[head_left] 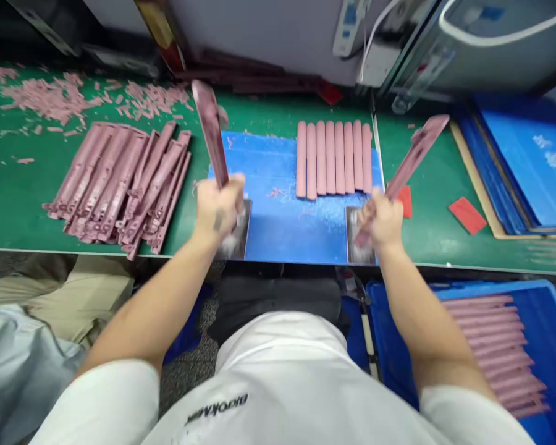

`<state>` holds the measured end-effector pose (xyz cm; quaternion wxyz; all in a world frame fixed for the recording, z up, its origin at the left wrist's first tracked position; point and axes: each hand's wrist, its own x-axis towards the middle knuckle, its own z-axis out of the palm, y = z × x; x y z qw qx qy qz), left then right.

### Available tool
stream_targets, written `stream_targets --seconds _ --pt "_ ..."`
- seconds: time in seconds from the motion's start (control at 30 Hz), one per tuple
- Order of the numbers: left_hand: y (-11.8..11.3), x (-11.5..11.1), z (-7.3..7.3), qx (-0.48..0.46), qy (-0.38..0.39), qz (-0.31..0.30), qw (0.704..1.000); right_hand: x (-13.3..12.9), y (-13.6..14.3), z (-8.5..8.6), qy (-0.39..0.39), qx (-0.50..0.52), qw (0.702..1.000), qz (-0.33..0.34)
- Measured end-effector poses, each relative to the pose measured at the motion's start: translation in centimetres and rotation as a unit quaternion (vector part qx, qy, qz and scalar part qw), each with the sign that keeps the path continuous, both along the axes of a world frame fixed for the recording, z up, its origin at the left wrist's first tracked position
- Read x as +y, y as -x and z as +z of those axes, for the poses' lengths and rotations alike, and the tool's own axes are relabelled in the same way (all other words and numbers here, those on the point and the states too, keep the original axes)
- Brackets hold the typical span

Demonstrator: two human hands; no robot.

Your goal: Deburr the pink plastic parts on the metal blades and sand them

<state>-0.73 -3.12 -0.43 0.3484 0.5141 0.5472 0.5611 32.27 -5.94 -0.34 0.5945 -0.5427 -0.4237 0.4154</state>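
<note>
My left hand is wrapped round the lower end of a pink strip, which stands up above the blue sheet's left side. My right hand grips a second pink strip, tilted up to the right. Under each fist lies a dark pad, the left pad and the right pad, at the front edge of the blue sheet. Between and beyond my hands, several pink rods lie side by side at the sheet's back right. Motion blurs both hands slightly.
A heap of pink strips lies on the green table at left, with pink scraps behind. Red pieces and stacked blue sheets are at right. A blue bin holds pink rods below. Another person's legs show at lower left.
</note>
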Motion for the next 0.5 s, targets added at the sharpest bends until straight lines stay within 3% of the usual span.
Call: stream_targets --seconds 0.1,0.17,0.23,0.3,0.43,0.5 --pt "-0.3 2.9 0.0 -0.058 0.075 0.017 0.995 2.9 -0.6 -0.7 0.002 -0.004 0.999 -0.053" --pt "-0.5 4.6 0.1 -0.065 0.126 0.003 0.990 4.6 -1.1 -1.3 0.020 -0.024 0.999 -0.042" --pt "-0.6 5.7 0.3 -0.057 0.125 0.008 0.991 5.5 -1.5 -1.7 0.010 -0.051 0.998 -0.028" --pt "-0.6 6.2 0.9 -0.071 0.110 0.036 0.991 5.7 -1.7 -1.9 -0.019 -0.071 0.997 -0.033" --pt "-0.9 6.4 2.0 -0.119 0.175 0.032 0.977 5.6 -1.6 -1.9 -0.011 -0.076 0.997 -0.019" --pt "-1.3 6.4 2.2 -0.131 0.148 0.049 0.979 5.7 -1.4 -1.9 -0.027 -0.078 0.996 -0.025"
